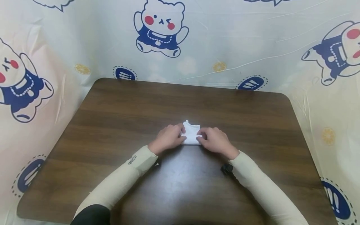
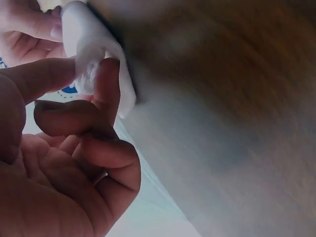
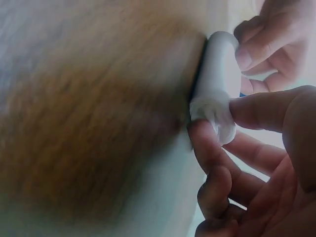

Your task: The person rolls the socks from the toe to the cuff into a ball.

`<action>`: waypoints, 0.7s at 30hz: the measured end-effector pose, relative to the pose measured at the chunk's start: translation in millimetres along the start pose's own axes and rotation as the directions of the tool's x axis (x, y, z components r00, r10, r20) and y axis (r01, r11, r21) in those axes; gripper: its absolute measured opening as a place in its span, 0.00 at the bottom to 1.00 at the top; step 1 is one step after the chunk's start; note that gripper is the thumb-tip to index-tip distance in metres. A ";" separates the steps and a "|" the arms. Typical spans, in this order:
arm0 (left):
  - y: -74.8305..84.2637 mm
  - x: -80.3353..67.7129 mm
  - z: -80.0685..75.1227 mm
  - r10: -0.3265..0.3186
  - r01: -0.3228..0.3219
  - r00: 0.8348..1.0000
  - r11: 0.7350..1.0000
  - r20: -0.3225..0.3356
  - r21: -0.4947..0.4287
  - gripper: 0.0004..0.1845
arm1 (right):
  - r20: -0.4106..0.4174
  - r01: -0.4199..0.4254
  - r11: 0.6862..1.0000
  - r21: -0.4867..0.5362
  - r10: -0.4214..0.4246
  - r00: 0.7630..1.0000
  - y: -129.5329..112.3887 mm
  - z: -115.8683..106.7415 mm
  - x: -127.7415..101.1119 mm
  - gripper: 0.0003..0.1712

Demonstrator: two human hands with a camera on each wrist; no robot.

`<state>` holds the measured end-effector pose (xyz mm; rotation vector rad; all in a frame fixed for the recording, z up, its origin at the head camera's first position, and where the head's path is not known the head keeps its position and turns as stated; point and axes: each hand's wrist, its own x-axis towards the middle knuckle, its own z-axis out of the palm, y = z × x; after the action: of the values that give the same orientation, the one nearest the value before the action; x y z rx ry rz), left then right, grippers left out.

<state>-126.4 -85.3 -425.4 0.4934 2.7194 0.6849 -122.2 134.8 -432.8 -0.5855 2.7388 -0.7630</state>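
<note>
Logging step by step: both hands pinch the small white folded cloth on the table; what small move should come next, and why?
Probably fold it over once more. The left hand and right hand each pinch an edge of the white cloth, which lies small and partly folded on the wooden table; both have a grip ready.

Left hand [image 1: 168, 137], right hand [image 1: 214, 139] pinch white cloth [image 1: 191, 133] — on table [image 1: 112, 125].

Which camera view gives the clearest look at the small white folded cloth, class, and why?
The head view: it shows the whole white cloth lying on the brown table, pinched at each side by the left hand and the right hand. Each wrist view shows only one blurred edge of it between the fingertips.
</note>
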 end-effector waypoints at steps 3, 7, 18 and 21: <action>0.4 0.9 0.8 0.004 -0.002 0.999 0.999 -0.039 0.052 0.09 | -0.042 0.003 0.997 -0.077 -0.006 0.999 -1.9 1.0 0.4 0.12; 1.2 1.6 2.3 0.097 -0.088 0.990 0.992 -0.100 0.095 0.04 | -0.111 0.091 0.979 -0.183 -0.112 0.987 -4.7 2.6 -1.5 0.11; 2.3 -4.5 -2.0 0.187 -0.176 0.981 0.971 -0.051 0.161 0.12 | -0.070 0.228 0.907 -0.354 -0.269 0.961 -7.4 1.0 -8.9 0.19; 1.7 -4.6 0.8 0.191 -0.181 0.981 0.965 -0.036 0.190 0.16 | -0.064 0.240 0.904 -0.355 -0.279 0.958 -8.0 2.9 -9.6 0.20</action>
<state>-121.5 -85.4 -424.2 0.7941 2.8273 0.4965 -110.2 131.4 -429.8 -1.0280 2.9601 -0.3723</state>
